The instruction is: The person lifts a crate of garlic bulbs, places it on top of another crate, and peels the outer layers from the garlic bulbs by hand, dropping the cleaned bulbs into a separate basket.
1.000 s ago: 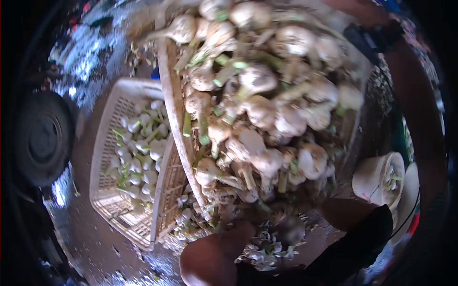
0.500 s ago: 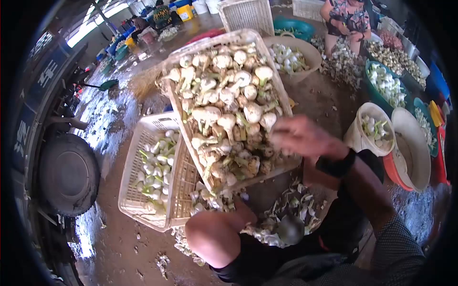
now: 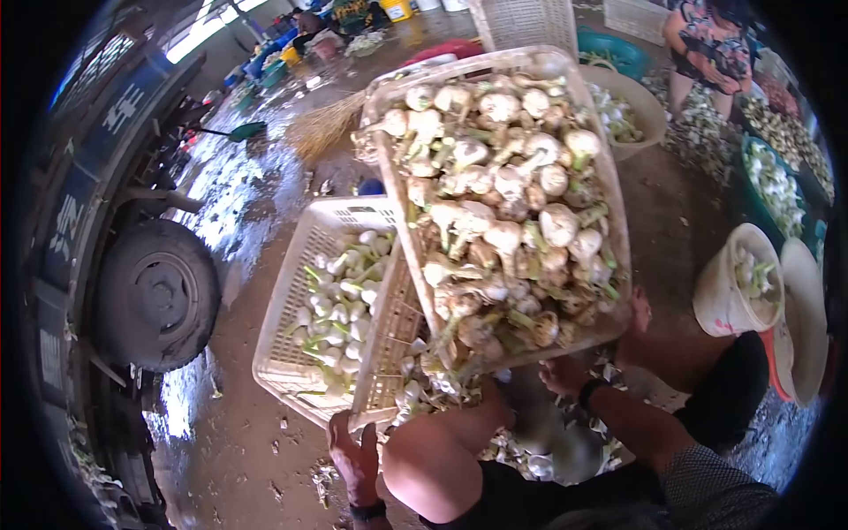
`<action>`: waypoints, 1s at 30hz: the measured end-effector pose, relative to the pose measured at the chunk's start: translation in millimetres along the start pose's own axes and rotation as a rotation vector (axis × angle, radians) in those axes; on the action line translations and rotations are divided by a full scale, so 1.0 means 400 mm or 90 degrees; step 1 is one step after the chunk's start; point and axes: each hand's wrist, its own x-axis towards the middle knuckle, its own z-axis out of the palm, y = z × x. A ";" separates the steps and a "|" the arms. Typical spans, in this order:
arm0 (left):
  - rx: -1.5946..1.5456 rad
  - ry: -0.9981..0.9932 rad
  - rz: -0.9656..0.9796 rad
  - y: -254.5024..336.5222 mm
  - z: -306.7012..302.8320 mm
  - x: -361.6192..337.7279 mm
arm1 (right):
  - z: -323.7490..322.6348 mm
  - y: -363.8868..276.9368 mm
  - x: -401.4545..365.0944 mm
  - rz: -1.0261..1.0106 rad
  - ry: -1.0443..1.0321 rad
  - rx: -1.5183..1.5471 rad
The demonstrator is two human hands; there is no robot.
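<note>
Sloping toward the knees [image 3: 433,455], the cream plastic crate of unpeeled garlic bulbs [image 3: 395,208] puts them within reach. The right hand [image 3: 565,375] sits under its near edge, the fingers' grip unclear. The left hand [image 3: 353,452], fingers loosely spread, lies beside the white lattice basket [image 3: 284,353].

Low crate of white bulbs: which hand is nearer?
Left. The left hand is at the near corner of the low crate; the right hand is farther off, under the near edge of the big crate.
</note>
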 end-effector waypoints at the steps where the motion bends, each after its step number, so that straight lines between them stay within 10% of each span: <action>1: 0.081 -0.025 0.032 -0.008 0.011 0.036 | 0.081 0.065 -0.006 -0.008 -0.003 0.004; 3: 0.176 -0.122 0.091 -0.099 0.056 0.087 | 0.242 0.198 0.006 0.067 -0.167 0.175; 7: 0.168 -0.202 -0.097 -0.113 0.085 0.105 | 0.350 0.276 -0.019 0.048 -0.076 0.642; 17: 0.191 -0.168 -0.145 -0.092 0.107 0.068 | 0.216 0.116 -0.008 0.071 -0.063 0.309; 20: 0.180 -0.168 -0.115 -0.095 0.121 0.028 | 0.192 0.093 -0.042 0.277 0.023 0.793; 23: 0.132 -0.182 -0.092 -0.098 0.127 -0.011 | 0.122 0.036 -0.063 0.028 0.113 -0.121; 26: 0.072 -0.197 -0.073 -0.099 0.127 -0.044 | 0.307 0.171 -0.152 0.093 0.102 0.328; 28: 0.008 -0.207 -0.048 -0.102 0.114 -0.042 | -0.071 -0.127 -0.110 0.209 -0.003 0.178; 30: -0.050 -0.212 0.005 -0.119 0.086 -0.011 | -0.204 -0.237 -0.083 0.204 0.006 0.435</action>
